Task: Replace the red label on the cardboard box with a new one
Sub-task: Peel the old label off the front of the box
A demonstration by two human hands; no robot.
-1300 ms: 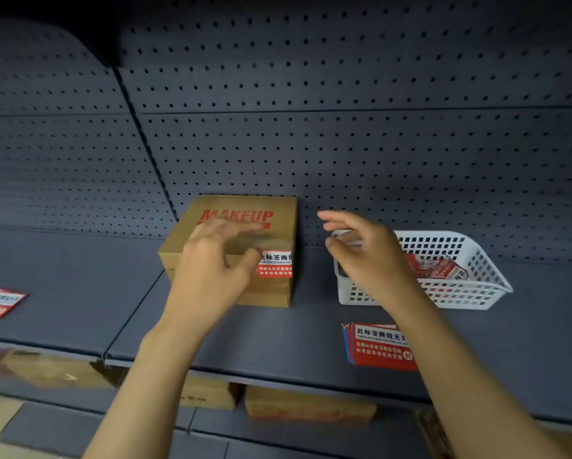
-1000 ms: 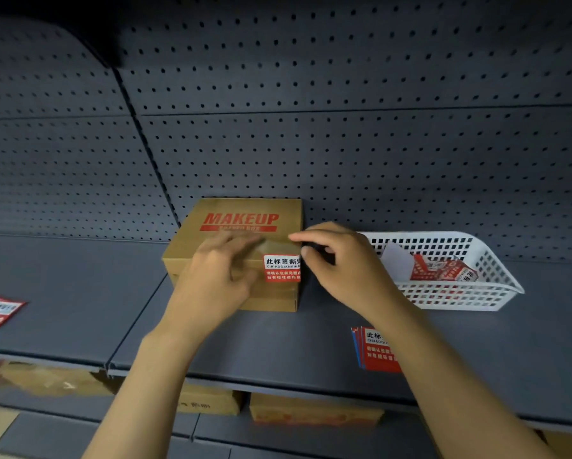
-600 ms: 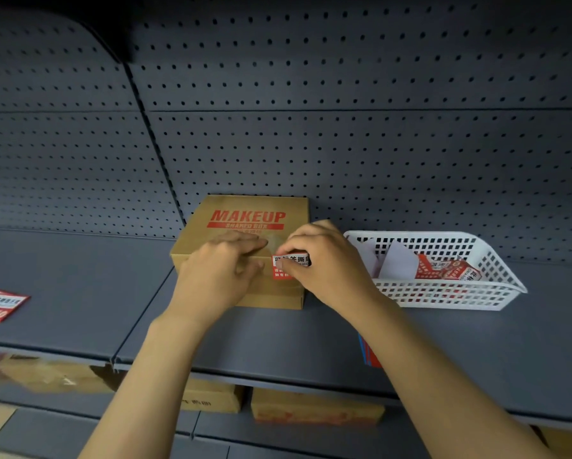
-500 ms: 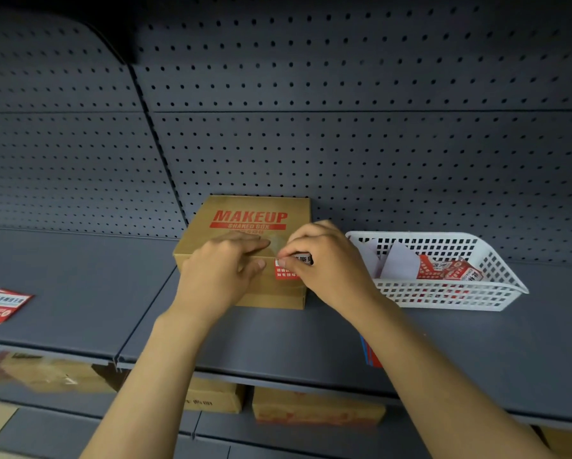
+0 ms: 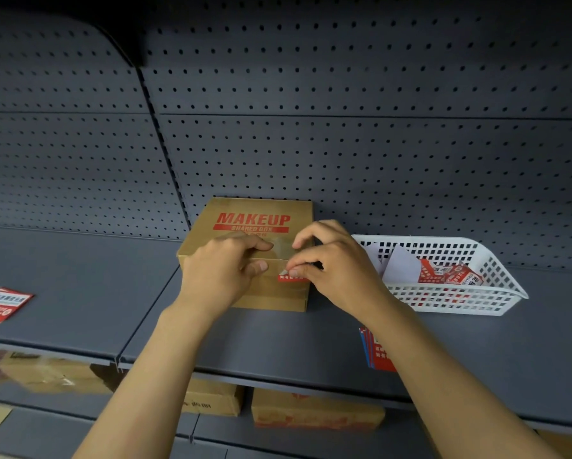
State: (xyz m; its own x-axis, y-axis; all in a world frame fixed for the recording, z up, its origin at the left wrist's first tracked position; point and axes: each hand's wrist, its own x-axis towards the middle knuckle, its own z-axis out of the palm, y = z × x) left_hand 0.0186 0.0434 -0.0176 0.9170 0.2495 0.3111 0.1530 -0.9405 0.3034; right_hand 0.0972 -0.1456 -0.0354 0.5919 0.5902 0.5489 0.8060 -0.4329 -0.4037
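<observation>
Hands (image 5: 278, 270) on cardboard box's (image 5: 245, 223) red label (image 5: 291, 277)

We count 1 box (image 5: 245, 226) on the shelf w/ 1 red label (image 5: 289, 277), 1 white basket (image 5: 460, 299), 2 hands: left (image 5: 221, 273), right (image 5: 334, 270). Approx. 3 boxes below (image 5: 314, 409). 2 loose label stacks (image 5: 3, 304).

A box (image 5: 251, 246) sits on the shelf (image 5: 79, 293) against the pegboard (image 5: 344, 144). A basket (image 5: 460, 299) stands just right of it, holding labels (image 5: 450, 274). A label stack (image 5: 375, 354) lies before the basket, another label (image 5: 3, 303) far left. More boxes (image 5: 314, 409) lie on the shelf below.
</observation>
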